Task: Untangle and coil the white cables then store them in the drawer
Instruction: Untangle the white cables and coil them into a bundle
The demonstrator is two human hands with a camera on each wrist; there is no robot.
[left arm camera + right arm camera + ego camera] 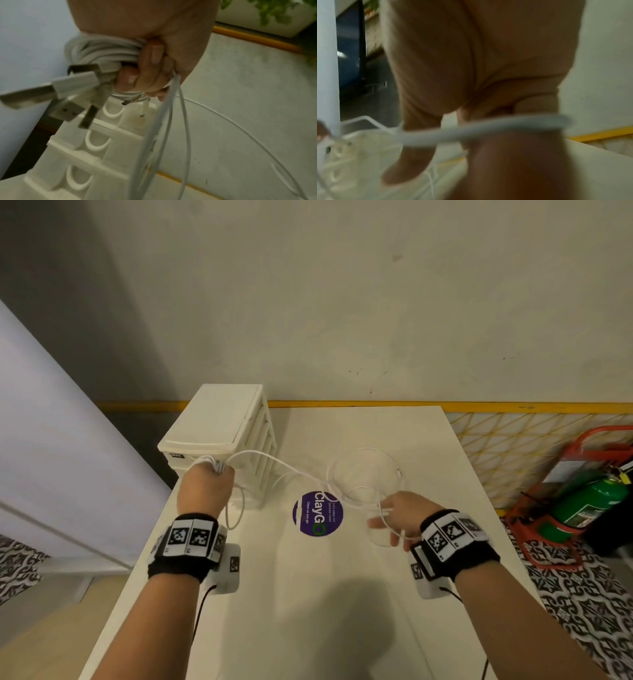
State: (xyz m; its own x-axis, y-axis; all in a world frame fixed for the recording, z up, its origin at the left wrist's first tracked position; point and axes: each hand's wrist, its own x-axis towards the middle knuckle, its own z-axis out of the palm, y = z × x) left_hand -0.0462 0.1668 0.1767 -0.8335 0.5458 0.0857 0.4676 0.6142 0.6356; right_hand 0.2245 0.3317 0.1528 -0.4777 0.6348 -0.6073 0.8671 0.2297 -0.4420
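My left hand (207,486) is a fist beside the drawer unit (219,429) and grips a bundle of coiled white cables (102,54). Several USB plugs (68,86) stick out of that bundle, and loose strands (171,128) hang below the hand (154,67). One white cable (274,462) arcs from it across the table to my right hand (390,520). That hand's fingers are spread, with the cable (488,127) lying across them; the right wrist view is blurred. More slack loops (364,470) rest on the table beyond it. All drawers (96,143) look closed.
The white table (308,594) carries a round purple sticker (318,513) between my hands. The drawer unit stands at the table's far left corner against the wall. Right of the table, on the floor, are a green extinguisher (589,505) in a red stand and a yellow grid panel (513,446).
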